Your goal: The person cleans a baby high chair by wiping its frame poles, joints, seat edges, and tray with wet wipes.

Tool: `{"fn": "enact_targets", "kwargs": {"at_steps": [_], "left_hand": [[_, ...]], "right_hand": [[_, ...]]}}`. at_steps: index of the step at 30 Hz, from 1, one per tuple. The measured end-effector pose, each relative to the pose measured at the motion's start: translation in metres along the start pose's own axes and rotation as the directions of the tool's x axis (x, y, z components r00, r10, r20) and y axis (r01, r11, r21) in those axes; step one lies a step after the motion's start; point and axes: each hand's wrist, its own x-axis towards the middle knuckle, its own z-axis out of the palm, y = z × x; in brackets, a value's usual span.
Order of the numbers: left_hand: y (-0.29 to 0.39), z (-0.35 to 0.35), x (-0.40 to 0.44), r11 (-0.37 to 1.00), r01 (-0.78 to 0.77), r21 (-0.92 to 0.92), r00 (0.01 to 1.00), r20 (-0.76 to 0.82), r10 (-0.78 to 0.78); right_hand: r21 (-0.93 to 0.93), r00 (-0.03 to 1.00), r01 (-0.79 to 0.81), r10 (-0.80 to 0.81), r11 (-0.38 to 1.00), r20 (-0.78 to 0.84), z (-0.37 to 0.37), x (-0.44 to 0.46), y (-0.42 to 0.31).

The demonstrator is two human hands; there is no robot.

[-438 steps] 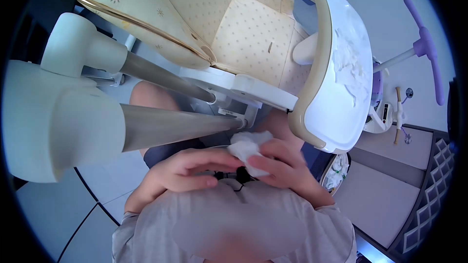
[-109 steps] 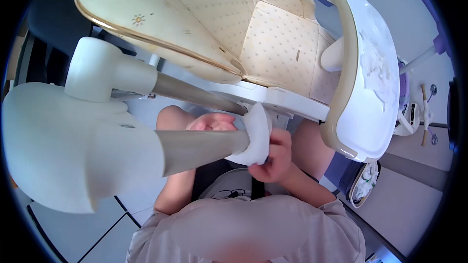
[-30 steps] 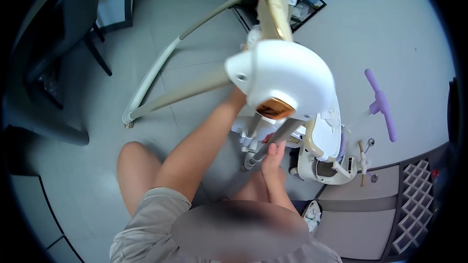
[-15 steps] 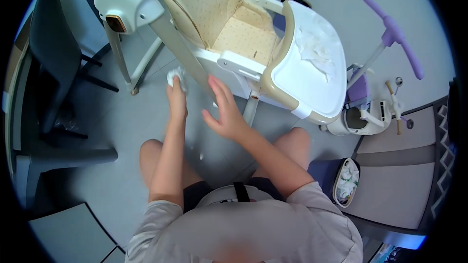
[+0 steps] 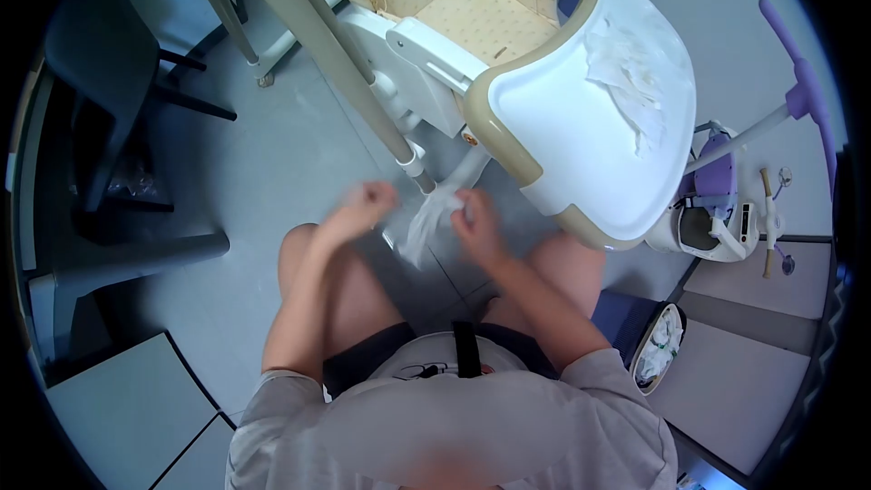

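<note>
In the head view, the wipe (image 5: 426, 229) is no longer bunched in the left hand (image 5: 365, 206) off the near side of the high chair (image 5: 485, 23), as in the frame just before; it now hangs from the right hand (image 5: 479, 222), low on that same side. Both hands are drawn back closer to the person's knees, and the right hand, open and spread in that frame, is now closed up. The fingers of the right hand pinch the upper corner of the wipe, the rest of which trails down loose and partly blurred in front of the high chair's foot (image 5: 465, 174); whether cloth and foot touch is not clear. The fingers of the left hand curl inward, smeared by motion, just beside the wipe and seemingly apart from it; whether they grip anything, I cannot tell. The shift means the wipe changes hands and hangs opened out instead of crumpled, while neither hand appears to press it against the high chair's leg (image 5: 337, 73), so this looks like handling of the cloth itself. Crumpled tissues (image 5: 626, 82) lie across the far part of the high chair's tray (image 5: 572, 159), much as in the earlier frames. To the right of the high chair, nearer the person, stands a bin (image 5: 624, 319) with white waste in it.
</note>
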Motion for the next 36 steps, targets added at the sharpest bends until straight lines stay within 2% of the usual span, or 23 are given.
{"fn": "enact_targets", "kwargs": {"at_steps": [1,2,3,5,7,8,10,11,14,16,17,19,20,22,24,25,27,29,33,36], "left_hand": [[0.007,-0.015,0.010,0.983,-0.142,-0.116,0.923,-0.373,0.089],[0.011,-0.029,0.030,0.949,-0.313,0.032,0.682,-0.688,0.248],[0.046,-0.042,0.034,0.875,-0.453,-0.171,0.624,-0.762,0.174],[0.087,-0.049,0.061,0.730,-0.677,0.094,0.343,-0.837,0.426],[0.127,-0.051,0.067,0.727,-0.686,-0.024,0.413,-0.836,0.362],[0.134,-0.050,0.072,0.722,-0.687,-0.080,0.448,-0.829,0.335],[0.130,-0.046,0.083,0.706,-0.705,-0.065,0.412,-0.848,0.333],[0.129,-0.045,0.085,0.700,-0.713,-0.052,0.401,-0.848,0.346],[0.125,-0.049,0.086,0.709,-0.705,-0.029,0.409,-0.833,0.373],[0.124,-0.053,0.083,0.724,-0.690,-0.005,0.428,-0.809,0.402],[0.124,-0.054,0.083,0.724,-0.690,-0.010,0.428,-0.812,0.396],[0.125,-0.051,0.086,0.714,-0.700,-0.025,0.421,-0.821,0.385],[0.122,-0.052,0.087,0.703,-0.711,-0.019,0.421,-0.813,0.403],[0.117,-0.058,0.090,0.674,-0.738,-0.009,0.414,-0.795,0.443],[0.116,-0.062,0.088,0.643,-0.762,-0.078,0.462,-0.762,0.454],[0.116,-0.063,0.088,0.626,-0.772,-0.111,0.482,-0.744,0.463],[0.118,-0.063,0.088,0.610,-0.777,-0.153,0.503,-0.734,0.457],[0.118,-0.065,0.088,0.605,-0.781,-0.154,0.516,-0.705,0.486],[0.108,-0.077,0.090,0.585,-0.795,-0.158,0.524,-0.665,0.532],[0.096,-0.100,0.087,0.551,-0.815,-0.178,0.513,-0.665,0.543]], "right_hand": [[0.028,0.997,0.033,-0.031,0.999,-0.066,0.001,0.011,-0.001],[0.053,0.989,0.068,-0.060,0.996,-0.133,0.001,0.029,-0.005],[0.076,0.976,0.100,-0.083,0.992,-0.200,0.003,0.048,-0.009],[-0.107,0.883,0.363,-0.378,0.926,-0.280,0.029,0.087,-0.017],[0.204,0.923,0.373,-0.338,0.905,-0.185,0.066,0.111,-0.036],[0.255,0.949,0.297,-0.256,0.920,-0.182,0.079,0.114,-0.030],[0.358,0.982,0.144,-0.089,0.923,-0.165,0.101,0.113,-0.006],[0.402,0.995,0.036,0.003,0.915,-0.096,0.106,0.108,0.015],[0.187,0.937,0.321,-0.282,0.928,-0.206,0.096,0.100,0.034],[0.229,0.903,0.361,-0.277,0.904,-0.330,0.103,0.090,0.059],[0.110,0.941,0.230,-0.192,0.967,-0.280,0.108,0.070,0.082],[0.140,0.939,0.013,0.036,0.990,-0.341,0.125,0.038,0.143],[0.306,0.891,-0.057,0.187,0.950,-0.414,0.134,0.027,0.173],[0.453,0.752,-0.147,0.397,0.879,-0.526,0.134,0.032,0.183],[0.631,0.653,-0.187,0.575,0.753,-0.493,0.131,0.043,0.186],[0.696,0.650,-0.181,0.616,0.695,-0.445,0.128,0.055,0.180],[0.758,0.701,-0.161,0.614,0.632,-0.362,0.125,0.078,0.163],[0.741,0.788,-0.132,0.523,0.658,-0.324,0.122,0.086,0.138],[0.570,0.943,0.025,0.170,0.822,-0.286,0.109,0.096,0.083],[0.415,0.963,0.177,-0.071,0.892,-0.258,0.111,0.104,0.048]]}}
